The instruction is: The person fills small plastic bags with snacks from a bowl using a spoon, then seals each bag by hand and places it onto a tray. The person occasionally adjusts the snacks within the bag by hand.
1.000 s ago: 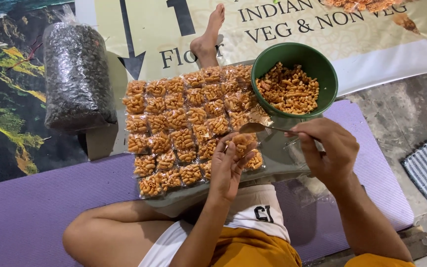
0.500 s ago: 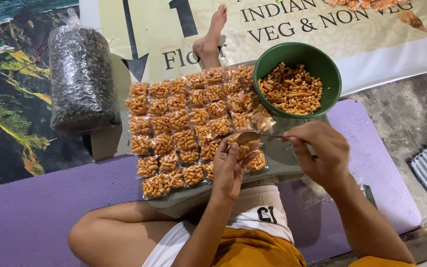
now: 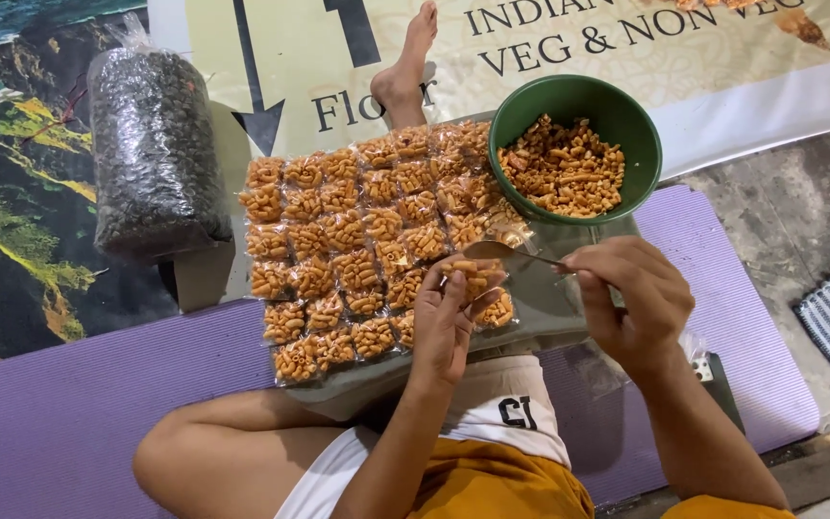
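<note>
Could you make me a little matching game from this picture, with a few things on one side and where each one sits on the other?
Things:
1. green bowl
2. spoon
3. dark bag
4. small packets

Places:
A. in rows on the tray
B. far left, on the poster
C. held in the right hand
D. upper right, holding loose orange snacks

Pairs: 1-D, 2-C, 3-B, 4-A

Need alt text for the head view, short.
Seen from above, a seated person's left hand holds a small clear packet of orange snack pieces while the right hand brings a spoon to it. Filled packets lie in rows on a tray beside a green bowl of the snack.
</note>
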